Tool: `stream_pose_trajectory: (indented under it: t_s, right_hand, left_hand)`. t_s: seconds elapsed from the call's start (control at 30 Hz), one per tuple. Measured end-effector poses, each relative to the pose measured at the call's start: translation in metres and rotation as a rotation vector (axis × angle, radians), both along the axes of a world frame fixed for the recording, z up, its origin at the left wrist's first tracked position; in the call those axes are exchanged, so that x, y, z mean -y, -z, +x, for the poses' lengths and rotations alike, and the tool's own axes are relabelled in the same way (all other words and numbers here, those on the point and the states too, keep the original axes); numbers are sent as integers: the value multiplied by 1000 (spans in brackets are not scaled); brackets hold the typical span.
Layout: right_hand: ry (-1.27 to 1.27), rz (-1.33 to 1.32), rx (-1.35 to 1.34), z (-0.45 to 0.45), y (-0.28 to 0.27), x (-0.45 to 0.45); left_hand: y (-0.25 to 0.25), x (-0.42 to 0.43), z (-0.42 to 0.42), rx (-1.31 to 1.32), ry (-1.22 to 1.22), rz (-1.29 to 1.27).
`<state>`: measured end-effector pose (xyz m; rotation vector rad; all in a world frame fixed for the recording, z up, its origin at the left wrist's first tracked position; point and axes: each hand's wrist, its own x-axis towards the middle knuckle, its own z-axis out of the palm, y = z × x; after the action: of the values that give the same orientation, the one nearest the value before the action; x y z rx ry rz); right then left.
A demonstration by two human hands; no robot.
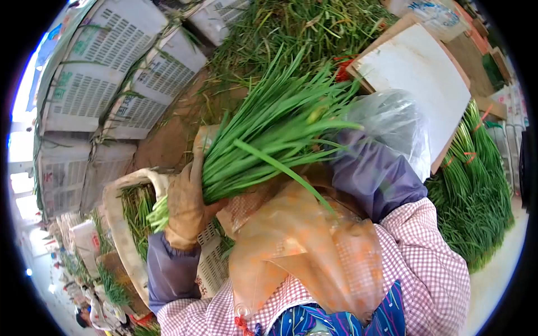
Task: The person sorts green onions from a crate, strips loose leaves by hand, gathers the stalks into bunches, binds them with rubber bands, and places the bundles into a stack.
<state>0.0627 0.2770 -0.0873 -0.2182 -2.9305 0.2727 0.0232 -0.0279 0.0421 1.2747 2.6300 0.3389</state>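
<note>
My left hand [186, 204], in a tan work glove, is closed around the pale stem ends of a bunch of green chives [269, 134]. The stems [159, 215] stick out to the left of the glove. Long leaves fan up and to the right across my front, and one loose leaf [280, 168] hangs down over my apron. My right arm, in a purple sleeve [375, 171], reaches in from the right to the leaf side of the bunch. Leaves hide my right hand, so its fingers do not show.
A crate [126, 185] with greens stands at my left. White perforated crates [112, 50] are stacked beyond it. Loose leaves [297, 25] are heaped ahead. A white board [417, 73] and clear plastic bag [395, 120] lie right, beside tied chive bundles [473, 196].
</note>
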Motion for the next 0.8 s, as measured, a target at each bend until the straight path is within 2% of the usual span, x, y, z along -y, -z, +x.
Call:
stream_pose_trajectory:
  t_s: [0.1, 0.13, 0.17, 0.23, 0.3, 0.33, 0.4, 0.47, 0.5, 0.53, 0.57, 0.67, 0.73, 0.8]
  right_hand:
    - [229, 126, -232, 11, -5, -62]
    - [279, 61, -334, 18, -18, -79]
    - [296, -69, -455, 28, -39, -88]
    - [307, -506, -612, 58, -101, -82]
    - [282, -977, -761, 79, -127, -75]
    - [230, -1160, -753, 88, -135, -66]
    - [137, -1342, -443, 103, -148, -37]
    - [209, -1373, -111, 103, -143, -5]
    - [176, -1312, -73, 100, -132, 7]
    - [197, -1507, -79, 96, -110, 17]
    - [204, -1574, -51, 94, -101, 25]
    - [227, -1568, -22, 87, -83, 39]
    - [291, -1599, -241, 84, -79, 42]
    - [306, -1603, -221, 82, -83, 40]
  left_hand:
    - [9, 3, 11, -91, -32, 41]
    - [11, 5, 12, -78, -62, 86]
    - [13, 7, 14, -64, -94, 128]
    - [15, 8, 17, -62, -121, 142]
    - [20, 8, 18, -91, -154, 152]
    - [21, 8, 19, -90, -154, 156]
    - [23, 6, 20, -143, -143, 118]
    - [23, 4, 22, -142, -150, 107]
    - [23, 3, 23, -143, -163, 95]
    - [23, 3, 23, -141, -163, 89]
    - [23, 3, 23, -148, -160, 103]
    - [23, 4, 24, -144, -173, 128]
    - [24, 4, 24, -130, -179, 141]
    - [25, 4, 23, -127, -174, 155]
